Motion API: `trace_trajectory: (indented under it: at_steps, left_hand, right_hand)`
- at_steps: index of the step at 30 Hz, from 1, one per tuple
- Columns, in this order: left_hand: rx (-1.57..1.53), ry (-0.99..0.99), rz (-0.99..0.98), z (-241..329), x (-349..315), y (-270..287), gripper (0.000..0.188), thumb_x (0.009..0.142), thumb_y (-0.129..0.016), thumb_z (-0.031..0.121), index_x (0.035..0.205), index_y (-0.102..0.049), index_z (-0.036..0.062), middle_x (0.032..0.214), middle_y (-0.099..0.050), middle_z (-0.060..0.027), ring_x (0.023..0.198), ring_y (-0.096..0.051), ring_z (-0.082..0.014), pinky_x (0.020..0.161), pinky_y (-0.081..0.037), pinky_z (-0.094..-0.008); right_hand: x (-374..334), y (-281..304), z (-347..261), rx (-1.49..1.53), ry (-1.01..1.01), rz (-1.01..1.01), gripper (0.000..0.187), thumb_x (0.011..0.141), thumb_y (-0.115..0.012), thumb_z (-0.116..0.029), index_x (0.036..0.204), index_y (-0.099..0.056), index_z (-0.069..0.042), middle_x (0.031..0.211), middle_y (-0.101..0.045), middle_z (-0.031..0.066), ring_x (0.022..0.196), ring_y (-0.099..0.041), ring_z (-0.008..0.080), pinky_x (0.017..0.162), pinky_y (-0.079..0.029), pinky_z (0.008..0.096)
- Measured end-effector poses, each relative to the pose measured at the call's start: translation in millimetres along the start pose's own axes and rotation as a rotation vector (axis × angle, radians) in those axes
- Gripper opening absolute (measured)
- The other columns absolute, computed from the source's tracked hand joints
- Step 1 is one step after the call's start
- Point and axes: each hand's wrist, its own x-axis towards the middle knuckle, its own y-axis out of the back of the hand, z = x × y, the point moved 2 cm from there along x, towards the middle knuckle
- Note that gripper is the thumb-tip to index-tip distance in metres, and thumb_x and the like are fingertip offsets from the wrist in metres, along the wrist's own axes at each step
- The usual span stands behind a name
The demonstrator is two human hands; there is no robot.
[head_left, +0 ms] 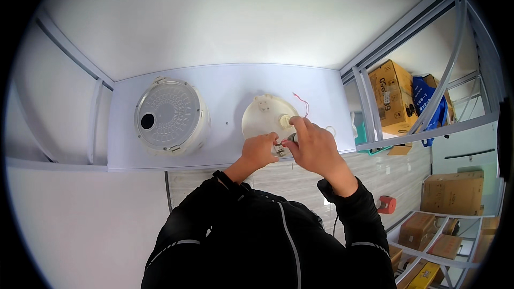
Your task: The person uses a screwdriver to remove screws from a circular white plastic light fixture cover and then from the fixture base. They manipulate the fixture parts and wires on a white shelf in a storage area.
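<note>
A round cream plastic cover [253, 120] lies on the white table, with a raised round knob-like part [286, 121] near its right side. Both hands meet at its near right edge. My left hand [259, 150] is closed, thumb and finger pinched by a small dark and reddish piece [278, 143] whose kind I cannot make out. My right hand [319, 148] curls over the same spot, fingers closed around a small greyish rounded part [293, 137], mostly hidden. A small metal fitting [279, 152] shows just below the fingertips. Beyond my right hand, a thin red wire [306, 105] loops off the cover.
At the left of the table stands a round white appliance body [170, 115] with a grey perforated disc and a black hole. A small dark screw-like bit [227, 123] lies between. Metal frame posts [369, 101] rise at the right; cardboard boxes [392, 96] stand beyond.
</note>
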Motion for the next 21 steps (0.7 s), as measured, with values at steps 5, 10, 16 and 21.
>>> trace_trajectory:
  at_steps: [5,10,16,21]
  left_hand:
    - [0.027,0.003,-0.019,1,0,-2,0.061,0.071,-0.090,0.029,0.123,-0.064,0.0133,0.110,-0.079,-0.0022,0.101,-0.075,-0.0309,0.081,-0.059,-0.0460]
    - [0.025,-0.004,-0.017,5,-2,2,0.059,0.072,-0.090,0.028,0.122,-0.063,0.0126,0.110,-0.078,-0.0028,0.100,-0.075,-0.0309,0.080,-0.058,-0.0460]
    - [0.034,0.011,-0.034,5,-1,3,0.059,0.072,-0.090,0.031,0.122,-0.067,0.0136,0.111,-0.080,-0.0014,0.102,-0.075,-0.0310,0.083,-0.059,-0.0462]
    - [0.032,0.040,-0.055,5,-2,4,0.057,0.071,-0.091,0.031,0.120,-0.067,0.0132,0.112,-0.080,-0.0016,0.103,-0.075,-0.0311,0.083,-0.059,-0.0460]
  right_hand:
    - [11,2,-5,-0.219,-0.409,-0.412,0.046,0.095,-0.077,-0.032,0.125,-0.056,-0.005,0.105,-0.065,0.0176,0.081,-0.072,0.0344,0.061,-0.055,0.0434]
    - [-2,8,-4,0.016,0.028,0.032,0.045,0.094,-0.077,-0.033,0.122,-0.056,-0.005,0.102,-0.064,0.0170,0.082,-0.072,0.0342,0.061,-0.055,0.0447]
    - [-1,-4,2,-0.137,-0.066,0.032,0.042,0.093,-0.081,-0.032,0.116,-0.059,-0.005,0.084,-0.066,0.0131,0.063,-0.068,0.0326,0.053,-0.051,0.0436]
    - [-1,-10,3,-0.324,-0.159,-0.023,0.041,0.092,-0.081,-0.031,0.116,-0.061,-0.005,0.071,-0.064,0.0097,0.052,-0.064,0.0316,0.049,-0.049,0.0422]
